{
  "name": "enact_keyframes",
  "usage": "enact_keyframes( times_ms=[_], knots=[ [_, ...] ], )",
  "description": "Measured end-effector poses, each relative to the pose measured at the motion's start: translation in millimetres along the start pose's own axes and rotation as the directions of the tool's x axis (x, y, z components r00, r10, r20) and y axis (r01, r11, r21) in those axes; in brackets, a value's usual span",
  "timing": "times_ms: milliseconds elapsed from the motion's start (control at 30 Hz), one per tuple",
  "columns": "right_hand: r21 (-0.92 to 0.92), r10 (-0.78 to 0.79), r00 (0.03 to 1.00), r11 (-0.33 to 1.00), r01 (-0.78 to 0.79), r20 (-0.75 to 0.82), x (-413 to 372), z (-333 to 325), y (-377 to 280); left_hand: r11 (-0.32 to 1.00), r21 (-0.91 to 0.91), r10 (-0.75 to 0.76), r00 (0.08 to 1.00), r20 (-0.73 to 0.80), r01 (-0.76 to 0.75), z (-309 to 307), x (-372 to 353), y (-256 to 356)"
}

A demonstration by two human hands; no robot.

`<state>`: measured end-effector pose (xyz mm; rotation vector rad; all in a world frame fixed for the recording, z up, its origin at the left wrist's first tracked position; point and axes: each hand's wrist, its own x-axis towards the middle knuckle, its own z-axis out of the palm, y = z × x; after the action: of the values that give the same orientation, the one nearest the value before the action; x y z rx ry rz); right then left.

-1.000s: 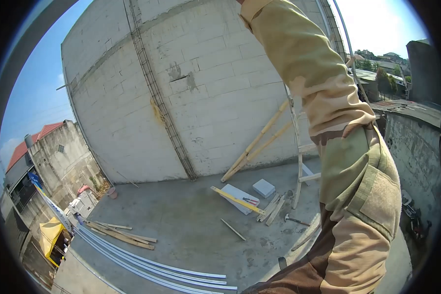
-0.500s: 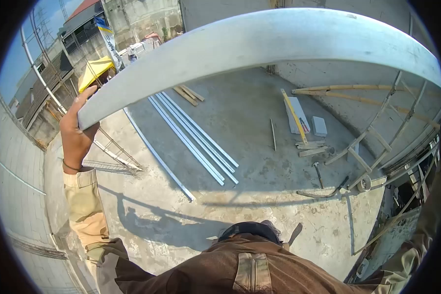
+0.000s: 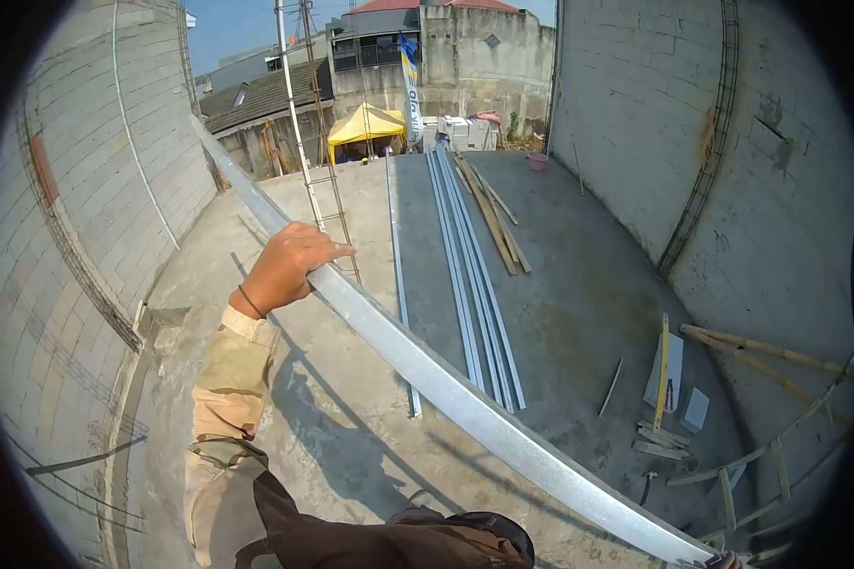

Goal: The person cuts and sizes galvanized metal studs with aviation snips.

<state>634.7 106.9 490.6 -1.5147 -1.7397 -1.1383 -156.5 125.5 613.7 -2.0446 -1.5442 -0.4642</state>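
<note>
A long silvery metal beam [image 3: 417,365] runs slantwise through the view, from the block wall at upper left down to the bottom right corner. My left hand [image 3: 289,266] is closed over it, fingers wrapped around its upper edge. At the beam's near end, a sliver of my right hand [image 3: 729,561] shows at the frame's bottom edge, gripping that end; most of it is cut off. Similar metal beams [image 3: 470,284] lie side by side on the concrete floor beyond, and a single one [image 3: 399,284] rests to their left.
Wooden planks [image 3: 491,213] lie beside the floor beams. A yellow spirit level [image 3: 663,370], white blocks [image 3: 695,410], a hammer [image 3: 647,486] and a ladder [image 3: 728,498] are at right. Rebar [image 3: 323,190] stands ahead near a yellow canopy [image 3: 365,125]. Block walls flank both sides.
The beam has come down from overhead to a slant across my front, its far end now pointing up left. My left hand has moved lower and inward with it. The view has tilted up.
</note>
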Motion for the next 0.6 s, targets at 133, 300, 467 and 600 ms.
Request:
enact_keyframes(
  times_ms=[133, 300, 467, 600],
  knots=[
    [0.13, 0.06, 0.997, 0.989, -0.065, 0.043, -15, -3, -16, 0.99, 0.143, 0.035, 0.99, -0.14, -0.014, -63, 23, 18],
    [0.206, 0.113, 0.991, 0.971, -0.125, 0.072, -32, -8, -15, 0.94, 0.341, 0.118, 0.948, -0.297, -0.01, -143, 67, 45],
    [0.248, 0.124, 0.989, 0.959, -0.14, 0.078, -40, -10, -8, 0.892, 0.45, 0.233, 0.89, -0.391, -0.036, -210, 123, 72],
    [0.258, 0.142, 0.987, 0.953, -0.158, 0.081, -52, -10, 1, 0.8, 0.585, 0.413, 0.828, -0.379, -0.131, -257, 178, 82]
  ],
)
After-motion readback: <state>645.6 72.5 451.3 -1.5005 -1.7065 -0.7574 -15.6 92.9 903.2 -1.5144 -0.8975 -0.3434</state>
